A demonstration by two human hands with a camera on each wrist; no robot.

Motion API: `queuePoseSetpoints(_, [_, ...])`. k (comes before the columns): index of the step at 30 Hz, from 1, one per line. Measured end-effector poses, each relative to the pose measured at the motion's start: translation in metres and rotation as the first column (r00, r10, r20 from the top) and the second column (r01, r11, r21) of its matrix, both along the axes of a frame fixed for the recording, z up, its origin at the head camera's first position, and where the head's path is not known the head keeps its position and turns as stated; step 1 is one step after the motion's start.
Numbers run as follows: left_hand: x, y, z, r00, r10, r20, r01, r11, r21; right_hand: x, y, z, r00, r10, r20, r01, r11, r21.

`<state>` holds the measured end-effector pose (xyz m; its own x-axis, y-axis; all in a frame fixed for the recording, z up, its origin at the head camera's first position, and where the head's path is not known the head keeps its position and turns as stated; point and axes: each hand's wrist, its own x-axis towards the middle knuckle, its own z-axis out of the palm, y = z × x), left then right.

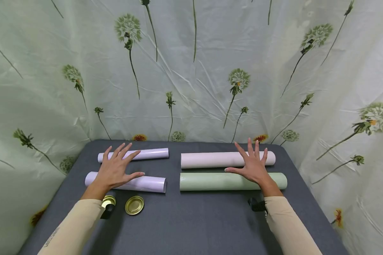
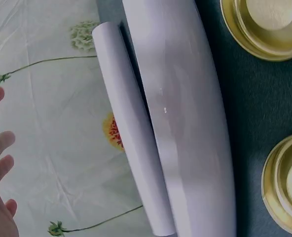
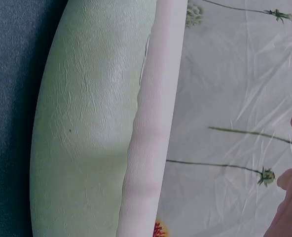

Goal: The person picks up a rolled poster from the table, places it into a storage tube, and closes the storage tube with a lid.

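Note:
My left hand [image 1: 115,171], fingers spread and holding nothing, hovers over two lilac rolls on the left. The thinner lilac roll [image 1: 153,153] lies at the back, with the thicker lilac roll [image 1: 146,184] in front of it. On the right my right hand [image 1: 253,166], also spread and holding nothing, is above a pale pink roll [image 1: 207,160] and a light green roll [image 1: 210,181]. Both right-hand rolls lie side by side, the green one nearer me. In the right wrist view the green roll [image 3: 91,118] shows a fine wrinkled texture.
Two gold round dishes, one [image 1: 134,205] in full sight and another [image 1: 109,200] partly hidden by the left wrist, sit in front of the lilac rolls. A dark grey cloth [image 1: 191,223] covers the table. Behind hangs a flower-printed curtain [image 1: 194,88].

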<state>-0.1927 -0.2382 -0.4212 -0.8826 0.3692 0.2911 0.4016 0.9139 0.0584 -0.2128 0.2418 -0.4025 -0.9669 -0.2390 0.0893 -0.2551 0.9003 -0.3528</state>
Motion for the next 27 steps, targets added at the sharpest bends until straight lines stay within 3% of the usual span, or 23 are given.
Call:
queuePoseSetpoints(11, [0.009, -0.016, -0.024, 0.998, -0.068, 0.017, 0.067, 0.995, 0.080, 0.000, 0.029, -0.008, 0.999, 0.033, -0.013, -0.034, 0.997, -0.075])
queuePoseSetpoints(21, [0.014, -0.031, -0.041, 0.996, -0.075, 0.051, 0.068, 0.990, 0.124, 0.002, 0.044, -0.014, 0.998, 0.039, -0.058, -0.044, 0.996, -0.075])
queuePoseSetpoints(27, [0.015, -0.041, -0.052, 0.997, -0.028, 0.071, 0.018, 0.990, 0.138, 0.001, 0.055, -0.023, 0.997, 0.026, -0.068, -0.034, 0.992, -0.122])
